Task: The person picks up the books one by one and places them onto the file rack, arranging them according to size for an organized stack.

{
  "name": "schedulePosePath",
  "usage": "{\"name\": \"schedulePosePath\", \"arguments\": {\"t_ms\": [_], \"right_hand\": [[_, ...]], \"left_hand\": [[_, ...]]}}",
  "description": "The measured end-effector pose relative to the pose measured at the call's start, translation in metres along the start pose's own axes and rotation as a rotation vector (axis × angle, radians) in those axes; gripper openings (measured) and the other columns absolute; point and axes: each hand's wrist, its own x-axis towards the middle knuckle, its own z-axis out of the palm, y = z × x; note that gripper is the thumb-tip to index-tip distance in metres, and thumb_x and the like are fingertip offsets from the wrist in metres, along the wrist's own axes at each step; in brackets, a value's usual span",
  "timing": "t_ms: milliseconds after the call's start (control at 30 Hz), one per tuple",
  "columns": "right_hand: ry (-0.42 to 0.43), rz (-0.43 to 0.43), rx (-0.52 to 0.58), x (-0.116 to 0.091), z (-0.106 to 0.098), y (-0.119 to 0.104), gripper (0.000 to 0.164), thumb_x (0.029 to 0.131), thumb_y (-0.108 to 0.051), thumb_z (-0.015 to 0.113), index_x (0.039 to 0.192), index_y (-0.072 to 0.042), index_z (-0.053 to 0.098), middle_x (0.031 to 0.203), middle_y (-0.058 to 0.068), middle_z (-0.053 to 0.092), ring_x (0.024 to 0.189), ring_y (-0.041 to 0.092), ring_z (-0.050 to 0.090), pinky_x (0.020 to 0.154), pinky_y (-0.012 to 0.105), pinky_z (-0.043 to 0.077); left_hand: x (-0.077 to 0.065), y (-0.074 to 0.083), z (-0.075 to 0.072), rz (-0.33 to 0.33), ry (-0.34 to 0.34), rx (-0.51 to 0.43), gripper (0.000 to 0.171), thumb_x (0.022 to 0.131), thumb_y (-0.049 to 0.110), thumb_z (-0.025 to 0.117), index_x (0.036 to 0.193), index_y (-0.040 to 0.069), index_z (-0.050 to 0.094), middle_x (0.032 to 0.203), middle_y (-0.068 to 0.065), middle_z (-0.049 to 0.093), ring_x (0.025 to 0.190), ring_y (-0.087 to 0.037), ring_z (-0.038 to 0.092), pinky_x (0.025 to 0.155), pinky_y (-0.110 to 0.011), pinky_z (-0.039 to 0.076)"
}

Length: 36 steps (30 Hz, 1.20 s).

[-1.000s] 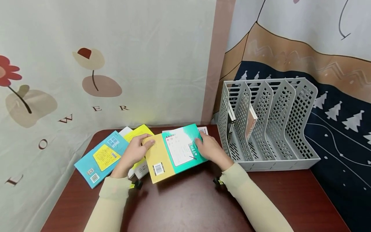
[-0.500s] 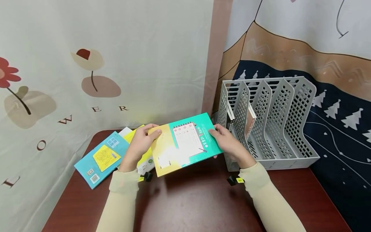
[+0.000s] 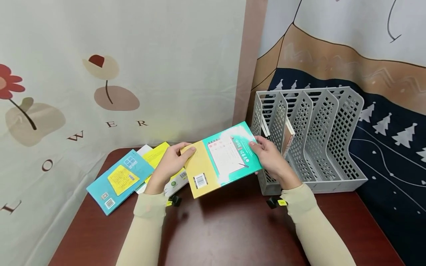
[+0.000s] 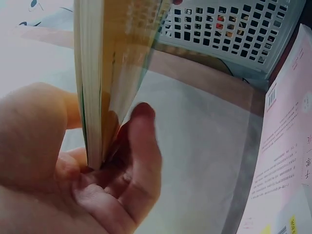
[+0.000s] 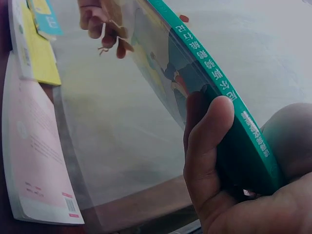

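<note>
Both hands hold one yellow-and-green book (image 3: 217, 159) above the table, its printed cover facing up and tilted. My left hand (image 3: 170, 164) pinches the yellow end, thumb on top; in the left wrist view its fingers (image 4: 144, 141) curl under the page edges. At the green end, my right hand (image 3: 273, 162) grips the spine side. The right wrist view shows the green spine (image 5: 219, 78) between thumb and fingers. Beside my left hand lie a blue book (image 3: 121, 181), a yellow book (image 3: 156, 155) and a white book (image 3: 178, 183), overlapping.
A grey perforated file rack (image 3: 319, 186) stands at the right, just behind my right hand. Thin books stand in its two leftmost slots, one with a brownish-pink cover (image 3: 287, 140). A pink book (image 5: 39, 156) lies on the table (image 3: 219, 229), close to the curtain.
Both hands have carried the book up and to the right, off the other books and towards the rack. The blue book and rack have stayed in place.
</note>
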Motion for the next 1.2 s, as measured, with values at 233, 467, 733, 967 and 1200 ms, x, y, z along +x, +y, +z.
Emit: {"name": "schedulePosePath", "arguments": {"t_ms": [233,467,733,967,1200], "right_hand": [[-0.029,0.016,-0.011,0.000,-0.002,0.005,0.045,0.121,-0.031,0.046,0.157,-0.004,0.048,0.096,0.012,0.071,0.062,0.018,0.072,0.047,0.041,0.059],[-0.063,-0.010,-0.056,0.003,0.000,0.007,0.050,0.120,-0.034,0.049,0.163,-0.008,0.049,0.106,0.014,0.076,0.072,0.018,0.076,0.053,0.040,0.061],[-0.004,-0.008,-0.101,0.004,0.001,0.007,0.056,0.119,-0.036,0.052,0.166,-0.006,0.047,0.118,0.023,0.075,0.078,0.015,0.074,0.061,0.034,0.062],[0.080,0.022,-0.042,0.005,0.004,0.007,0.051,0.118,-0.038,0.053,0.163,-0.013,0.053,0.115,0.016,0.074,0.073,0.016,0.071,0.065,0.040,0.064],[0.155,-0.013,0.097,0.006,0.013,0.006,0.051,0.118,-0.038,0.052,0.161,-0.010,0.053,0.111,0.011,0.073,0.073,0.016,0.075,0.070,0.040,0.068]], "left_hand": [[0.000,-0.007,0.004,0.010,-0.040,0.056,0.042,0.112,0.047,0.064,0.135,0.016,0.077,0.106,-0.011,0.081,0.085,-0.021,0.075,0.082,-0.032,0.058],[0.000,-0.005,0.015,0.046,-0.146,0.105,0.043,0.111,0.049,0.065,0.135,0.016,0.075,0.101,-0.009,0.081,0.075,-0.021,0.075,0.069,-0.032,0.059],[-0.001,-0.001,0.018,0.091,-0.095,0.152,0.030,0.114,0.040,0.063,0.116,0.013,0.075,0.091,-0.007,0.076,0.069,-0.021,0.070,0.062,-0.029,0.052],[-0.002,0.002,0.010,0.103,-0.030,0.102,0.032,0.115,0.040,0.061,0.115,0.010,0.071,0.091,-0.010,0.075,0.071,-0.022,0.072,0.065,-0.032,0.057],[-0.001,0.005,0.006,0.100,0.015,0.072,0.033,0.115,0.041,0.059,0.117,0.009,0.069,0.090,-0.012,0.075,0.070,-0.022,0.073,0.061,-0.031,0.055]]}}
